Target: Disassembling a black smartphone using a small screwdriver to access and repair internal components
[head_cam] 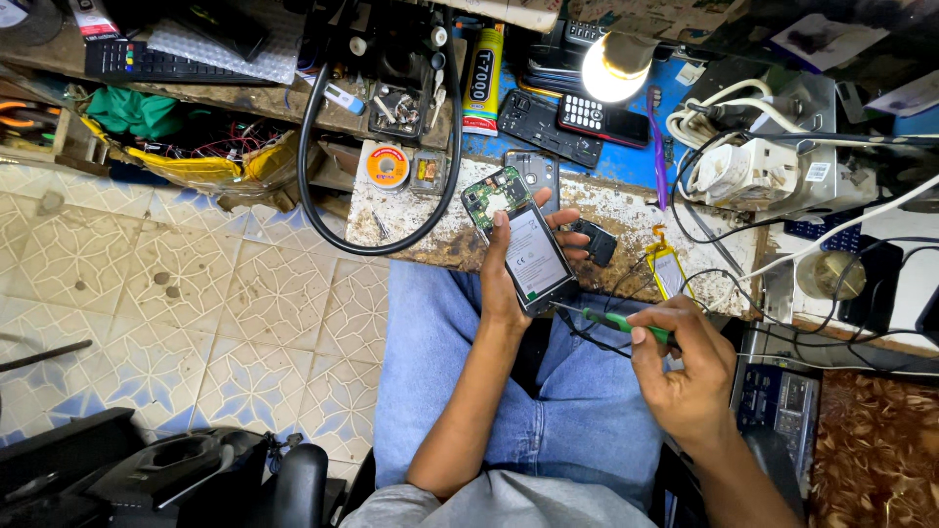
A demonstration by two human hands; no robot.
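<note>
Gripping an opened phone over the desk's near edge, the left hand steadies it while the right hand pinches a green screwdriver at its lower end, back cover already off, internals exposed.

1. The left hand covers the near left edge of the opened phone; most of its fingers wrap behind the phone and are hidden.
2. The screwdriver shows only a thin shaft and some green handle; the rest lies inside the right hand. Its tip is too small to tell whether it touches the phone.
3. The remote control is cut off by the top edge.
4. The glaring lamp washes out whatever lies just beside it.
5. The small parts on the phone's green circuit board are too fine to make out.
6. The dark chair runs off the bottom edge.
</note>
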